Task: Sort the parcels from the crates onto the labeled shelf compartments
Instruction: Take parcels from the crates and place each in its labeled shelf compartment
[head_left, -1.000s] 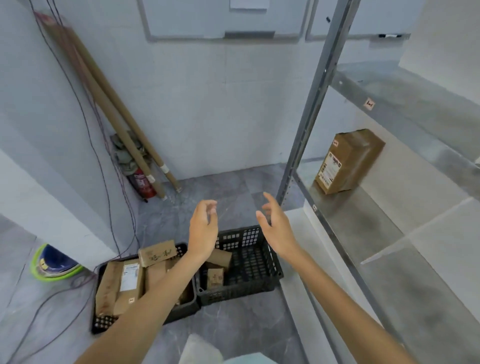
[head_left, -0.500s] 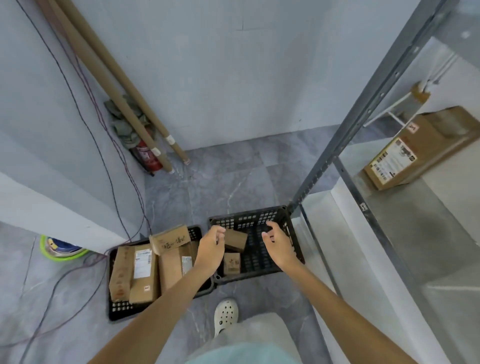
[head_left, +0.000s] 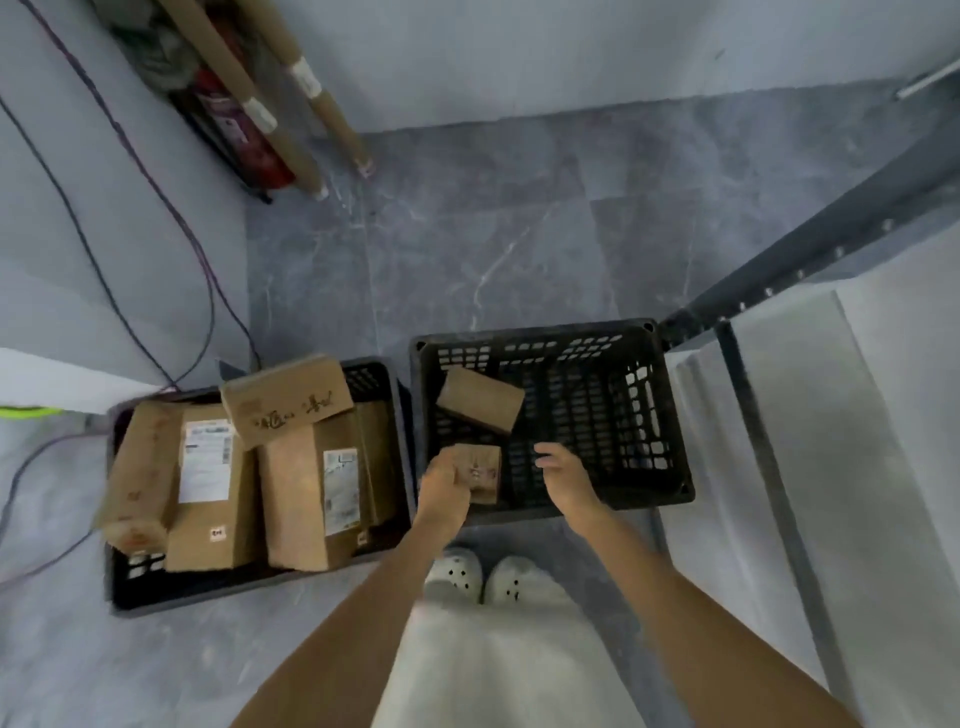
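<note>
As left hand (head_left: 445, 486) grips parcel (head_left: 485, 467), right hand (head_left: 569, 480) beside crate wall (head_left: 641, 505).

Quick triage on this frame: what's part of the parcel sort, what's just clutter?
In the job: left crate with its large parcels; right crate with far small parcel and near small parcel, gripped by the left hand; right hand, open; shelf frame.
Lying about: cardboard tubes; fire extinguisher; cables; green object.

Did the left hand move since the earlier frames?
Yes: the left hand went down from above the emptier crate into it, gripping the small parcel.
</note>
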